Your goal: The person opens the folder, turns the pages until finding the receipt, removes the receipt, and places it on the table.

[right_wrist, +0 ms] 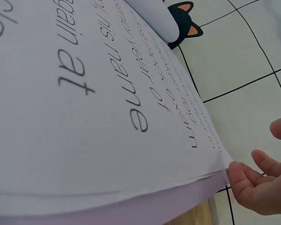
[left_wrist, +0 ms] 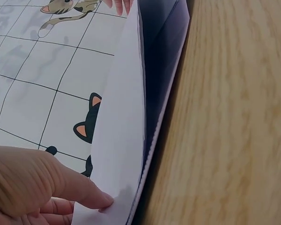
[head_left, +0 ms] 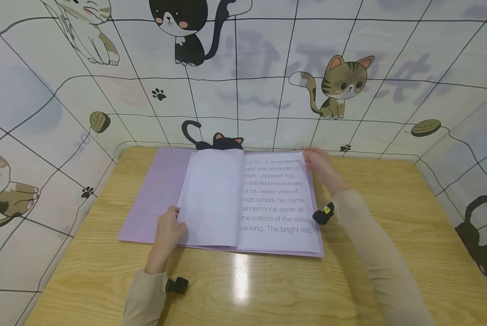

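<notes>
An open book [head_left: 277, 242] with a purple cover [head_left: 155, 199] lies on the table. Its left page [head_left: 212, 199] is blank and bows up near the fold; large English text fills the right page [right_wrist: 84, 145]. At the left page's lower outer edge, my left hand [head_left: 170, 231] pinches the paper, thumb [left_wrist: 96, 198] on top and fingers partly hidden beneath. My right hand [head_left: 322, 165] is at the upper right corner of the book. There its fingertips [right_wrist: 235, 174] touch the page corner, while the thumb stands apart from the paper.
The wooden table [head_left: 390, 203] extends around the book. Behind it and at both sides stand white walls [head_left: 264, 99] with grid lines and cartoon cats. A black wrist camera [head_left: 177, 285] sits by the left sleeve, another camera [head_left: 323, 213] by the right one.
</notes>
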